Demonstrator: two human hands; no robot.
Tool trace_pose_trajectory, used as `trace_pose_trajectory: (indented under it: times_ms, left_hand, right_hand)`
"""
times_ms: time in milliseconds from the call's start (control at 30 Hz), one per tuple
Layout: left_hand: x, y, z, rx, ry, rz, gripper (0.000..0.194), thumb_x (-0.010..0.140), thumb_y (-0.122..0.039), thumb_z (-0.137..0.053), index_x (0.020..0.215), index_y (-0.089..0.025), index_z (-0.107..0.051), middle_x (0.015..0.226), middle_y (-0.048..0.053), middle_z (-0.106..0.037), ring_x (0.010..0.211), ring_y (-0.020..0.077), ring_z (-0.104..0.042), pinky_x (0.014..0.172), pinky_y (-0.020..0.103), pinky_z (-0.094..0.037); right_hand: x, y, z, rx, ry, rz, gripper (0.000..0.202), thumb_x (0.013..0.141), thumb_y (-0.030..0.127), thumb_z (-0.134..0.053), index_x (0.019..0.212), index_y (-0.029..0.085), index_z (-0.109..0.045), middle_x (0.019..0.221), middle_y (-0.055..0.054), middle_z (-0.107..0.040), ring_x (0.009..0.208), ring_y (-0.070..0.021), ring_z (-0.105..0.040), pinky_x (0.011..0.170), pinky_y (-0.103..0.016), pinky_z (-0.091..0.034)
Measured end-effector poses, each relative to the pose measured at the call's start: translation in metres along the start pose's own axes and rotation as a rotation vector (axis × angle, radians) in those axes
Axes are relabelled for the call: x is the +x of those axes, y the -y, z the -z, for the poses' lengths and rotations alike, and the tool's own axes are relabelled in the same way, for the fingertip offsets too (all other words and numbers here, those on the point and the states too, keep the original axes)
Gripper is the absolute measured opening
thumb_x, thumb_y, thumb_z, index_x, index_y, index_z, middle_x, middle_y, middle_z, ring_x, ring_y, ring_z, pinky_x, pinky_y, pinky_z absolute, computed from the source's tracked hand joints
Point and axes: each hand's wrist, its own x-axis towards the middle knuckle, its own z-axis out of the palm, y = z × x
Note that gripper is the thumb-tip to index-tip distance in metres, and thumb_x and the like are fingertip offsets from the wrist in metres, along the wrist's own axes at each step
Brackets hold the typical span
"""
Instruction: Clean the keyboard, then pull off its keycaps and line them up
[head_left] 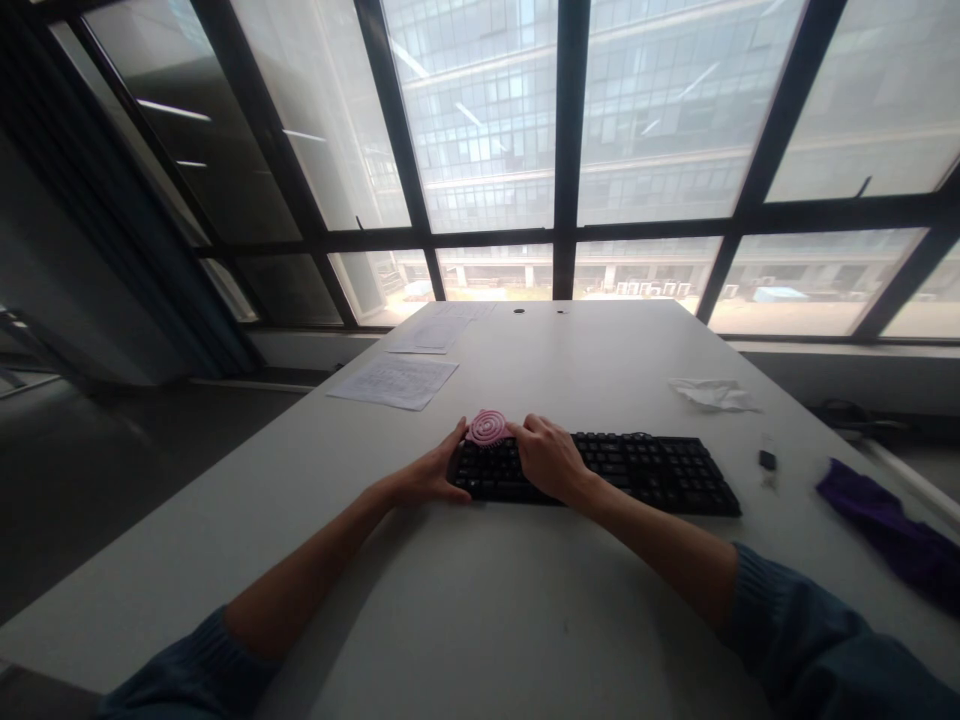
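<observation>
A black keyboard (645, 470) lies flat on the white table in front of me. My left hand (431, 474) grips its left end, thumb at the near edge and fingers at the far corner. My right hand (551, 458) is closed around the handle of a pink brush (487, 428) with a round, ringed head. The handle is mostly hidden in my fingers. The brush's bristles point down onto the keys at the keyboard's upper left, close to my left fingertips.
Printed sheets (397, 382) lie on the white table (555, 620) at the far left. To the right are a crumpled white tissue (714, 394), a small black object (767, 460) and a purple cloth (889, 520) near the edge. Large windows (480, 120) stand beyond the table.
</observation>
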Motion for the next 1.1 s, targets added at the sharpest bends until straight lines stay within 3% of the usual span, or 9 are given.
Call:
trace_pose_trajectory:
  times_ms: [233,433,633,867,1100]
  left_hand:
    - [0.001,-0.009,0.000,-0.012,0.002,-0.023,0.141,0.065,-0.049,-0.086,0.156,-0.018,0.017,0.164,0.021,-0.008,0.151,0.0394,-0.011,0.122,0.057,-0.010]
    - [0.002,-0.018,0.002,0.000,-0.017,-0.098,0.135,0.064,-0.047,-0.087,0.159,-0.018,0.005,0.165,0.019,-0.010,0.151,0.0397,-0.006,0.123,0.056,-0.002]
    - [0.002,-0.011,0.001,-0.038,0.001,-0.054,0.142,0.065,-0.047,-0.087,0.156,-0.019,0.018,0.163,0.021,-0.016,0.150,0.0396,-0.015,0.122,0.058,-0.009]
    - [0.001,-0.004,0.001,-0.011,-0.008,-0.021,0.140,0.064,-0.048,-0.087,0.157,-0.019,0.014,0.165,0.020,-0.003,0.151,0.0404,-0.007,0.121,0.059,-0.007]
    - [0.001,-0.005,0.000,-0.026,0.001,-0.029,0.139,0.066,-0.047,-0.086,0.157,-0.019,0.015,0.164,0.021,-0.010,0.150,0.0395,-0.015,0.121,0.058,-0.012]
  right_hand:
    - [-0.001,0.002,0.001,0.021,-0.009,0.019,0.040,0.096,0.015,-0.040,0.132,0.021,-0.058,0.104,-0.011,-0.062,0.094,-0.0215,-0.056,0.081,-0.030,-0.043]
    - [-0.002,0.003,0.001,0.039,0.008,0.067,0.045,0.095,0.012,-0.041,0.137,0.023,-0.055,0.103,-0.010,-0.062,0.093,-0.0204,-0.056,0.081,-0.029,-0.043]
    - [-0.002,0.002,0.003,0.043,0.027,0.083,0.043,0.096,0.014,-0.041,0.135,0.023,-0.057,0.102,-0.010,-0.063,0.092,-0.0201,-0.056,0.081,-0.029,-0.043]
    - [-0.001,0.001,0.002,0.028,-0.017,0.024,0.040,0.096,0.017,-0.041,0.132,0.022,-0.059,0.102,-0.010,-0.063,0.093,-0.0212,-0.057,0.081,-0.030,-0.043]
    - [-0.002,0.003,0.003,0.017,0.025,0.018,0.042,0.097,0.017,-0.041,0.134,0.023,-0.057,0.104,-0.010,-0.063,0.095,-0.0212,-0.057,0.082,-0.030,-0.043]
